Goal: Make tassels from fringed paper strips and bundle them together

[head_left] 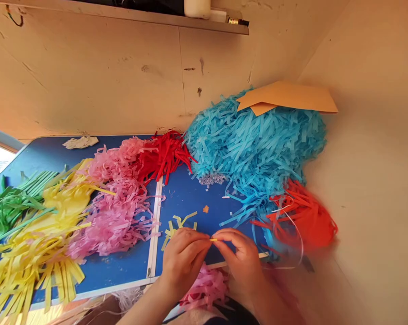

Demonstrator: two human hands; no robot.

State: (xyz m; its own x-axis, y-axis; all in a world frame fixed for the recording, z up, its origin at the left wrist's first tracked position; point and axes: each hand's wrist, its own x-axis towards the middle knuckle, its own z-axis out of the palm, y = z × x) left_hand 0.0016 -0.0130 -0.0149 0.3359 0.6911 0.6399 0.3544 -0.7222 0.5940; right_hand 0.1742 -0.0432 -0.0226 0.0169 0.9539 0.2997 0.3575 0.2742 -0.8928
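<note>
My left hand (183,255) and my right hand (239,253) meet at the fingertips over the front edge of the blue table. Both are closed in a pinch on a small yellow paper strip (213,239), of which only a short bit shows between the fingers. Just behind my left hand lies a small bunch of yellow fringed paper (177,225); whether it joins the strip I cannot tell. Below my hands, a bundle of pink paper fringe (206,289) rests at my lap.
Yellow fringe (67,203), green strips (7,212), pink fringe (119,194) and red fringe (166,155) cover the left side. A large blue fringe heap (254,144) bears orange card (292,97). Right of it are red-orange fringe (305,216) and white string (297,230). A shelf (139,16) overhangs.
</note>
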